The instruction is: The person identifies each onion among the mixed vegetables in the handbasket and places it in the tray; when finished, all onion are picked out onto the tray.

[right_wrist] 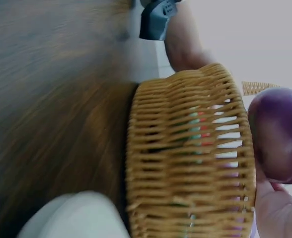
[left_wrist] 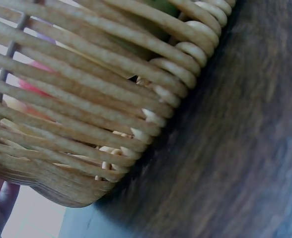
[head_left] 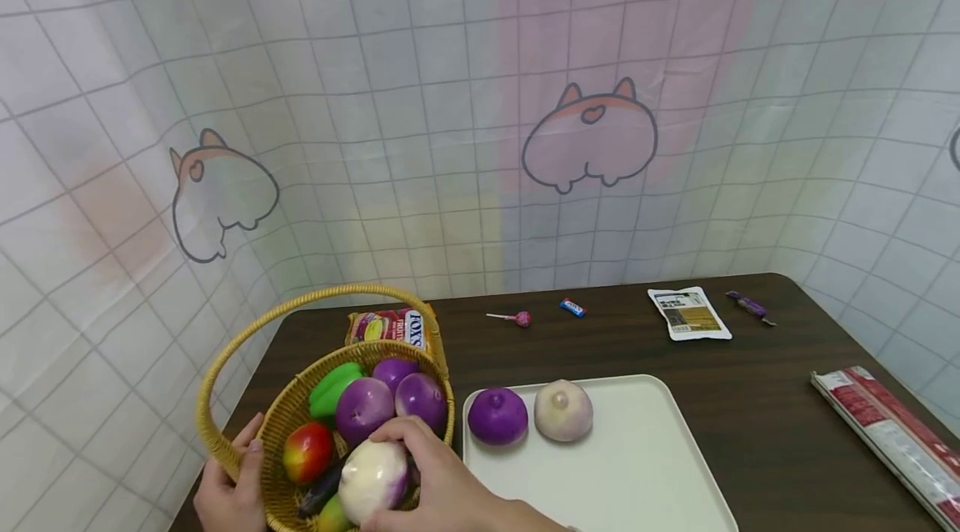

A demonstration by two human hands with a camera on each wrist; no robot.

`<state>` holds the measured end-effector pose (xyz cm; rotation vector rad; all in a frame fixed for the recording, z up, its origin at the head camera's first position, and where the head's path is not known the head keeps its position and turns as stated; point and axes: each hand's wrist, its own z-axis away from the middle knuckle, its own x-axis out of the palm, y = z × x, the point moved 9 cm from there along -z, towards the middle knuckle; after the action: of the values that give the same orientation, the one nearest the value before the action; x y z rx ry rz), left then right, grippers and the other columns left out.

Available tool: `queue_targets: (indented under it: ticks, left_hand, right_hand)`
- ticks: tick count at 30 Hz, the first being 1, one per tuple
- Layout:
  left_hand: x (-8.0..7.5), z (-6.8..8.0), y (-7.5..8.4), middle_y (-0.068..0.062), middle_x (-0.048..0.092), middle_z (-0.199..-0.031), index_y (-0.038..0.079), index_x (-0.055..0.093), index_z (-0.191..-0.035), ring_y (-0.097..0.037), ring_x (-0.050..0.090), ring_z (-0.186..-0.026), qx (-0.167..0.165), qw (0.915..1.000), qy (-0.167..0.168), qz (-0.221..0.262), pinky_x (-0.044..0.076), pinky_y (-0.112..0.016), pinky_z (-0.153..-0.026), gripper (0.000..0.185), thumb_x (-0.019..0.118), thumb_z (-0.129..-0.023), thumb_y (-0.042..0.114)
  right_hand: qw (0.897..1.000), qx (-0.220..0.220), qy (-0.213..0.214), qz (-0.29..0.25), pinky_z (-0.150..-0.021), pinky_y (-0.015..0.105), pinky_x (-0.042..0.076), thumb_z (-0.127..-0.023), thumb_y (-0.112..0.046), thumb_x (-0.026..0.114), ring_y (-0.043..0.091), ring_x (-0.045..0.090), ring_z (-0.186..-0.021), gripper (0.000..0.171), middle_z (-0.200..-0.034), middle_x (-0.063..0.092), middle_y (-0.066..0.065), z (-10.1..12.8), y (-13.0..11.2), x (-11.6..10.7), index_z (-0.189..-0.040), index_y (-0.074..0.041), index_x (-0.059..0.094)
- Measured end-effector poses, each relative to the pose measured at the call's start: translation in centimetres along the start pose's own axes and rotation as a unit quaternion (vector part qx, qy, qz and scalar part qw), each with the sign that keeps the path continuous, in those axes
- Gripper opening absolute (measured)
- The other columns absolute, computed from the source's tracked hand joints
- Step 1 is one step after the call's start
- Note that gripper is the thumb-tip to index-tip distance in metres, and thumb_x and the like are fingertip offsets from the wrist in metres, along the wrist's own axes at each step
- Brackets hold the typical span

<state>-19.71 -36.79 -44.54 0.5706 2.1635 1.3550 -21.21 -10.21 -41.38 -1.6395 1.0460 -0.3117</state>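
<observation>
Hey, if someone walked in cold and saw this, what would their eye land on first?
Probably the wicker basket at the lower left of the head view, full of bright produce, where the right grip holds a round white-and-purple vegetable. Next, the pale tray to its right, with a purple vegetable and a whitish one on it. Behind the table, cartoon animals on the checked backdrop may draw a glance too.

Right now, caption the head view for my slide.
Right hand holds round white-purple vegetable over yellow woven basket, left hand gripping basket.

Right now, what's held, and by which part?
Right hand: a pale vegetable, by its sides. Left hand: the basket rim, beside the handle.
</observation>
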Motion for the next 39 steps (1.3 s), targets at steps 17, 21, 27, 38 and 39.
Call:
queue_targets:
  ticks: [17, 21, 27, 38, 39]
  left_hand:
    - [-1.3, 0.1, -0.2, 0.017, 0.070, -0.107, -0.002, 0.067, -0.100, 0.013, 0.061, -0.073, -0.048, 0.9985, 0.018, 0.019, 0.047, -0.008, -0.058, 0.027, 0.064, -0.095, 0.024]
    - [-1.0, 0.2, -0.2, 0.022, 0.070, -0.103, -0.004, 0.066, -0.096, 0.012, 0.062, -0.073, -0.052, 0.9976, 0.019, 0.041, 0.047, -0.008, -0.058, 0.026, 0.065, -0.094, 0.023]
    - [-0.7, 0.2, -0.4, 0.023, 0.068, -0.105, -0.005, 0.065, -0.099, 0.013, 0.061, -0.074, -0.064, 0.9974, 0.009, 0.032, 0.046, -0.008, -0.058, 0.029, 0.064, -0.095, 0.024]
    - [-0.1, 0.3, -0.4, 0.027, 0.067, -0.100, -0.004, 0.061, -0.088, 0.010, 0.061, -0.070, -0.064, 0.9970, 0.013, 0.042, 0.045, -0.010, -0.053, 0.030, 0.066, -0.094, 0.024]
    - [0.0, 0.4, -0.4, 0.027, 0.067, -0.100, -0.004, 0.062, -0.088, 0.010, 0.061, -0.070, -0.061, 0.9970, 0.014, 0.044, 0.045, -0.010, -0.054, 0.029, 0.066, -0.094, 0.024]
  right_hand:
    - [0.997, 0.005, 0.066, -0.039, -0.091, 0.030, 0.051, -0.081, -0.020, 0.080, 0.014, 0.054, -0.116, 0.066, -0.132, 0.047, 0.004, 5.4, 1.0, -4.9, -0.137, -0.015, 0.045]
    - [0.994, -0.012, 0.104, -0.019, -0.089, 0.033, 0.053, -0.080, -0.016, 0.081, 0.017, 0.057, -0.115, 0.066, -0.132, 0.049, 0.006, 7.5, 1.2, -7.1, -0.136, -0.013, 0.046]
    - [0.985, -0.063, 0.155, 0.051, -0.084, 0.032, 0.054, -0.077, -0.016, 0.083, 0.016, 0.059, -0.111, 0.068, -0.131, 0.052, 0.008, 9.9, 0.9, -9.8, -0.135, -0.008, 0.048]
    - [0.960, -0.082, 0.249, 0.102, -0.081, 0.030, 0.054, -0.073, -0.006, 0.083, 0.011, 0.056, -0.112, 0.068, -0.127, 0.056, 0.011, 13.3, 1.1, -13.6, -0.133, -0.006, 0.050]
    - [0.956, -0.088, 0.260, 0.103, -0.081, 0.029, 0.054, -0.072, -0.004, 0.082, 0.011, 0.056, -0.112, 0.068, -0.127, 0.057, 0.012, 13.7, 1.1, -14.0, -0.132, -0.004, 0.050]
